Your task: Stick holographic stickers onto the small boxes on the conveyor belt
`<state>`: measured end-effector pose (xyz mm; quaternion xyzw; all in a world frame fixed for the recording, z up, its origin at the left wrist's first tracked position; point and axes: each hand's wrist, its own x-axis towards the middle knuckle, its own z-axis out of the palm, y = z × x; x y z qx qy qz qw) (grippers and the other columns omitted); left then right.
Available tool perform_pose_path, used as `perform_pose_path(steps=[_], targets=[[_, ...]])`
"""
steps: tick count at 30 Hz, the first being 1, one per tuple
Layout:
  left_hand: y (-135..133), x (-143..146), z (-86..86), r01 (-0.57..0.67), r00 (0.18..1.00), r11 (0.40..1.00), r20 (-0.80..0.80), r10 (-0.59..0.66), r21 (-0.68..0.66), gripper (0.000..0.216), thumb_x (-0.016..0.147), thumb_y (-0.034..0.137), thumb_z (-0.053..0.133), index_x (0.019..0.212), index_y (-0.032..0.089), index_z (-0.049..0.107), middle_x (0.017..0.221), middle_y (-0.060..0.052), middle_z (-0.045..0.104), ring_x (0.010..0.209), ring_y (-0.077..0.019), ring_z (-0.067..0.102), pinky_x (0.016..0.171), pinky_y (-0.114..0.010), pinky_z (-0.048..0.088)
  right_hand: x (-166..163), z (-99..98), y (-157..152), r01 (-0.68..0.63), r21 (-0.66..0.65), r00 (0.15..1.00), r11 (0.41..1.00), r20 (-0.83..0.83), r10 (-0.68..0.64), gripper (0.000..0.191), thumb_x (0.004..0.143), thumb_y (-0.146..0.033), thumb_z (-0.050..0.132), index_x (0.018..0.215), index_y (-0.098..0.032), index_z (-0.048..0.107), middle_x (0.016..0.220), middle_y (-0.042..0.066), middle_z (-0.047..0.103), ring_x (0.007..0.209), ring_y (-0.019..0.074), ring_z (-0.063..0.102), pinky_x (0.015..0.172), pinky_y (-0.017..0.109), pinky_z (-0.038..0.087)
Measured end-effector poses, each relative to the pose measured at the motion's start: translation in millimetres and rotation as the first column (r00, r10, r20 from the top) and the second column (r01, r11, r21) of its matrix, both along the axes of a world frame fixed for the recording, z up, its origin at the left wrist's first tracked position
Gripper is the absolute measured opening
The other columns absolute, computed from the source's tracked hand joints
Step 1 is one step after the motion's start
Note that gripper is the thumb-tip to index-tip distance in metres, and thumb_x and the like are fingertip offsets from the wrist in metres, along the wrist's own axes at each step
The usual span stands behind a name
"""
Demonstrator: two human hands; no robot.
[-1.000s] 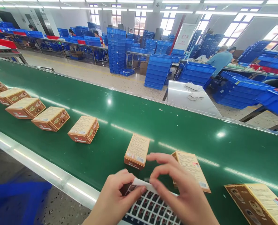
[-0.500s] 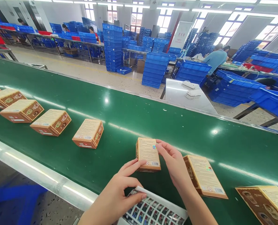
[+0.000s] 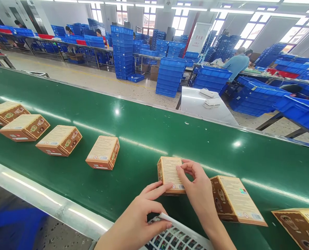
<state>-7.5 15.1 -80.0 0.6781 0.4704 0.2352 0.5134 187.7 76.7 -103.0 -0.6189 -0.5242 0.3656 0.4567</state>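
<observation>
A small brown carton (image 3: 169, 171) lies flat on the green conveyor belt (image 3: 144, 139) in front of me. My right hand (image 3: 196, 189) rests its thumb and fingers on the carton's top face near its right edge. My left hand (image 3: 138, 222) pinches the edge of a sticker sheet (image 3: 177, 238) between thumb and fingers, while its index finger touches the carton's near edge. Another carton (image 3: 234, 203) lies just right of my right hand.
Several more cartons (image 3: 103, 152) lie in a row along the belt to the left, and one (image 3: 300, 224) sits at the far right. Beyond the belt stand a steel table (image 3: 196, 106), stacks of blue crates (image 3: 172, 76) and a seated person (image 3: 237, 64).
My right hand has gone from peeling at the sticker sheet to the carton's top face. The left index finger now touches the carton. The cartons have shifted right along the belt.
</observation>
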Motion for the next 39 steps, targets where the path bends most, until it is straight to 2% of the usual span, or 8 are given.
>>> perform_pose_path(steps=[6,10,15,19,23,28,32,39], targets=[[-1.5,11.3,0.4,0.035,0.999,0.999,0.021,-0.036,0.020,0.006,0.084,0.020,0.077,0.081,0.025,0.080,0.156,-0.003,0.052,0.153,-0.0302,0.033,0.122,-0.047,0.034,24.4,-4.1,16.8,0.064,-0.019,0.994,0.998,0.089,-0.062,0.052,0.084,-0.058,0.068,0.116,-0.022,0.049,0.106,0.011,0.072,0.074,0.0267,0.073,0.065,0.038,0.055],[-7.7,8.5,0.5,-0.165,0.983,0.986,0.089,0.164,0.010,0.012,0.086,0.023,0.073,0.075,0.020,0.075,0.142,-0.009,0.066,0.129,-0.0294,0.061,0.109,-0.038,0.045,47.7,9.5,8.0,0.050,0.011,0.985,0.999,0.164,-0.052,0.040,0.088,-0.054,0.061,0.114,-0.023,0.059,0.104,0.010,0.074,0.086,0.0295,0.073,0.069,0.039,0.054],[-17.2,-3.8,-6.6,-0.410,0.881,0.889,0.165,0.444,-0.204,0.036,0.087,0.051,0.069,0.078,0.016,0.070,0.065,0.000,0.063,0.060,-0.0136,0.056,0.054,-0.021,0.041,61.1,41.2,-34.7,-0.408,0.014,0.890,0.913,0.227,0.395,0.036,0.082,-0.042,0.077,0.115,-0.031,0.072,0.117,0.005,0.074,0.103,0.0292,0.069,0.080,0.036,0.059],[-19.5,-9.0,-5.8,-0.471,0.829,0.838,0.188,0.527,-0.275,0.055,0.079,0.068,0.071,0.069,0.015,0.063,0.058,0.004,0.050,0.053,-0.0097,0.043,0.049,-0.018,0.032,53.9,49.5,-50.4,-0.485,-0.094,0.871,0.869,0.036,0.490,0.021,0.079,-0.034,0.079,0.099,-0.029,0.077,0.084,-0.001,0.073,0.078,0.0232,0.069,0.072,0.031,0.057],[-16.7,-13.6,6.1,-0.386,0.868,0.879,0.212,0.448,-0.280,0.051,0.082,0.063,0.071,0.068,0.014,0.066,0.060,0.001,0.058,0.055,-0.0109,0.048,0.051,-0.019,0.039,47.9,45.5,-53.2,-0.445,-0.116,0.894,0.888,-0.111,0.433,0.020,0.081,-0.042,0.079,0.094,-0.028,0.079,0.073,-0.001,0.068,0.067,0.0206,0.066,0.060,0.027,0.053],[-13.0,-19.8,29.9,-0.384,0.914,0.923,0.142,0.381,-0.007,0.051,0.070,0.026,0.086,0.119,0.029,0.071,0.121,-0.006,0.073,0.098,-0.0227,0.068,0.079,-0.027,0.057,40.6,44.2,-58.9,-0.492,-0.105,0.868,0.864,-0.141,0.477,0.018,0.086,-0.042,0.074,0.098,-0.029,0.078,0.068,-0.003,0.067,0.063,0.0182,0.063,0.059,0.026,0.049],[-11.1,-14.3,41.9,-0.287,0.956,0.958,-0.076,0.285,-0.018,0.007,0.075,0.026,0.079,0.076,0.021,0.082,0.074,-0.003,0.078,0.070,-0.0192,0.069,0.064,-0.024,0.053,46.2,44.4,-62.6,-0.532,-0.119,0.829,0.838,-0.275,0.487,0.023,0.082,-0.035,0.080,0.104,-0.030,0.075,0.073,-0.004,0.071,0.067,0.0172,0.065,0.062,0.025,0.049],[-14.2,-14.2,33.4,-0.213,0.976,0.963,-0.076,0.203,-0.165,0.023,0.083,0.035,0.072,0.080,0.016,0.084,0.068,-0.004,0.077,0.057,-0.0134,0.061,0.052,-0.020,0.041,63.4,46.9,-65.4,-0.535,-0.186,0.832,0.824,-0.283,0.477,0.019,0.083,-0.038,0.078,0.099,-0.029,0.077,0.067,-0.004,0.072,0.066,0.0182,0.067,0.061,0.026,0.048]])
